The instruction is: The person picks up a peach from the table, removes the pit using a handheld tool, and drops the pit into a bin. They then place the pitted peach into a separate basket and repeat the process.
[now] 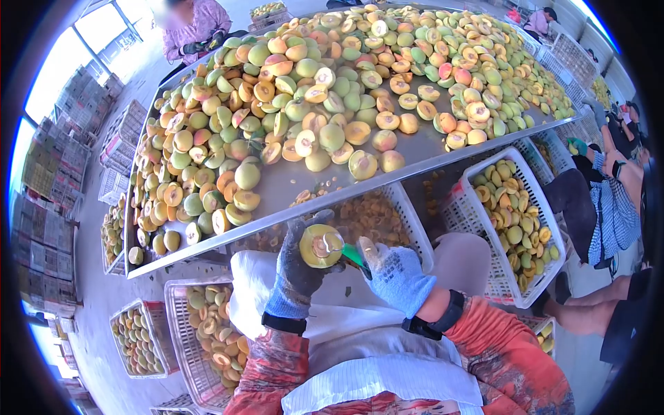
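My left hand (301, 259), in a dark-palmed blue work glove, is closed around a peach half (321, 246) with its cut face turned up. A brownish pit area shows in the middle of that face. From the right, my right hand (400, 275), in a light blue glove, grips a small green-handled pitting tool (354, 254). Its tip is at the fruit's cut face, though glare hides its exact shape. Both hands are above my lap, just off the near edge of a metal table (287, 181) heaped with whole and halved peaches (304, 143).
White crates of peaches stand by my legs, one to the left (181, 325) and one to the right (484, 228). Under the table edge, another crate (408, 220) holds brownish pieces. A co-worker (197, 28) is at the far left; others sit at right. Stacked crates (52, 166) line the left.
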### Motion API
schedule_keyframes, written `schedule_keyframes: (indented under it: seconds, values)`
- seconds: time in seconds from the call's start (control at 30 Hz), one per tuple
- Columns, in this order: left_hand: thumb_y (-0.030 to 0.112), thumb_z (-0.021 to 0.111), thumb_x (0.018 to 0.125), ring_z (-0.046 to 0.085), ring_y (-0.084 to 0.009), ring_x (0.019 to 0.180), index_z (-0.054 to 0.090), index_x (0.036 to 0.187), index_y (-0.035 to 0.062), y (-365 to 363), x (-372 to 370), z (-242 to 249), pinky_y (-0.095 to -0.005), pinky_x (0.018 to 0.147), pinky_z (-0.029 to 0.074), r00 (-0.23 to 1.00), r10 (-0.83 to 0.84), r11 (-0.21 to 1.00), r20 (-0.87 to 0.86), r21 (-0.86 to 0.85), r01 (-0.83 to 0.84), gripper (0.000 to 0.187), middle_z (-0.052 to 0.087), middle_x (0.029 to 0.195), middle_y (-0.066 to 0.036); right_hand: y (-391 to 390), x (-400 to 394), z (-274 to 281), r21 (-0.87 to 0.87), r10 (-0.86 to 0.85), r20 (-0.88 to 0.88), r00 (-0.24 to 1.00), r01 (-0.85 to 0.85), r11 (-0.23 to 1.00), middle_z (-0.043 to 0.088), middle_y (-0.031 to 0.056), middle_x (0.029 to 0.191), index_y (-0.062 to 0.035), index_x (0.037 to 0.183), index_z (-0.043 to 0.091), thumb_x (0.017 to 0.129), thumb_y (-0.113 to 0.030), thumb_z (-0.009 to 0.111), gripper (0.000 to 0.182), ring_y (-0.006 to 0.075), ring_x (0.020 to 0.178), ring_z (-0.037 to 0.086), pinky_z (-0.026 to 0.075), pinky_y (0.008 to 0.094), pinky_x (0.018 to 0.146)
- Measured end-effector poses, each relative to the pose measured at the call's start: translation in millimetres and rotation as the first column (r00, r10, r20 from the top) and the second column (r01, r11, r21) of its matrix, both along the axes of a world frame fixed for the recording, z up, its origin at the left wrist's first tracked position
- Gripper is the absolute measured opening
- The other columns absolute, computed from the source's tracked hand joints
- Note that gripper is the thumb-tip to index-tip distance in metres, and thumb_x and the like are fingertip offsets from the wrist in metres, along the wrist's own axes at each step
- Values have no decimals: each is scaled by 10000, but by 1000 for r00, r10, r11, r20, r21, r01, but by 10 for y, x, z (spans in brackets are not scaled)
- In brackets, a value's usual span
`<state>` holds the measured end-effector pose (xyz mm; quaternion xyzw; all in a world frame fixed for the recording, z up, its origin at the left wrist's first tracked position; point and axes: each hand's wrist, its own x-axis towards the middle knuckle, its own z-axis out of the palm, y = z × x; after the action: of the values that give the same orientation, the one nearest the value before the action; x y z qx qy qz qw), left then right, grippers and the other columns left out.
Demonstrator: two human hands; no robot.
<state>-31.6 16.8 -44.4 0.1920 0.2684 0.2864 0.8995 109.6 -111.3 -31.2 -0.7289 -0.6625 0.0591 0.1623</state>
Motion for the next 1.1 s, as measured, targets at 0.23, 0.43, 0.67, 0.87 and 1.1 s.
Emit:
schedule_keyframes:
  seconds: [0.23,0.43,0.67,0.87,1.1]
  values:
    - [428,409,910,639,-290,828,477,1199,1,-105,27,207,-381,547,557,985,-114,937,-128,315,149,519,617,982,-204,-13,-29,70,-13,72,105,992,-71,997,581,146,761,17,1179,456,771,-159,541,453,293,583,587,451,401,504]
    - [197,539,870,639,-254,851,529,1099,-40,-234,-5,279,-309,658,543,981,-45,908,-187,402,119,329,596,1073,-183,-141,-72,226,-159,171,123,978,-151,976,585,151,740,49,1183,444,780,-165,516,462,292,563,581,444,402,485]
    - [87,563,850,558,-204,1030,577,1032,-35,-387,19,642,-314,901,431,913,243,707,-327,705,64,220,587,1136,-151,-244,-266,187,-162,75,-261,962,-120,980,615,194,823,44,1182,454,794,-163,520,445,308,628,626,483,405,519]
    - [147,552,874,591,-191,917,523,1149,-45,-152,-72,352,-304,838,474,953,-153,913,-262,332,237,336,605,1066,-127,-50,126,300,-112,129,-471,873,-204,972,600,179,729,11,1141,473,754,-247,647,497,352,643,608,485,430,601]
    - [198,427,932,559,-216,1033,451,1234,-26,-99,108,383,-346,886,481,994,110,830,-24,553,-78,377,545,1165,-158,-24,-43,317,10,-63,-338,939,70,997,596,172,705,1,1099,493,766,-232,644,433,327,630,616,479,407,554]
